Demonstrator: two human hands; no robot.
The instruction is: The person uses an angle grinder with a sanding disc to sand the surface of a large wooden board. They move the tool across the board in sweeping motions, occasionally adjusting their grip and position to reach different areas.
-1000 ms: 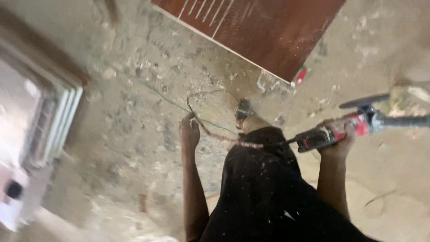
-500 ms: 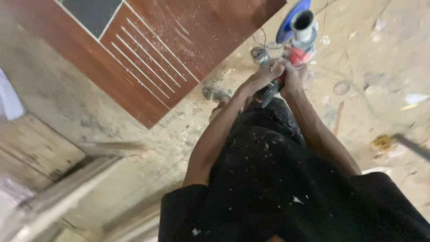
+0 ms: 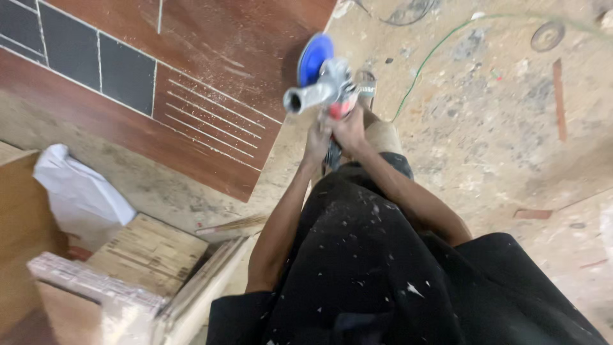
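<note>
An angle grinder [image 3: 322, 86] with a blue disc and a grey side handle is held out in front of me, above the edge of a brown door panel [image 3: 211, 76] lying on the floor. My left hand [image 3: 317, 142] and my right hand [image 3: 349, 128] are both wrapped around the grinder's body, close together. The blue disc points away from me, over the panel. My black, paint-speckled clothing [image 3: 383, 268] fills the lower part of the view.
The door panel has dark glass panes [image 3: 96, 61] and routed grooves. A green cable [image 3: 434, 54] runs across the dusty floor. Wooden boards [image 3: 147, 255] and a white sheet [image 3: 76, 185] lie at lower left. A round disc [image 3: 547, 36] lies at top right.
The view has swung from bare floor to the door panel. The grinder, earlier out to the right in one hand, is now held in front with both hands.
</note>
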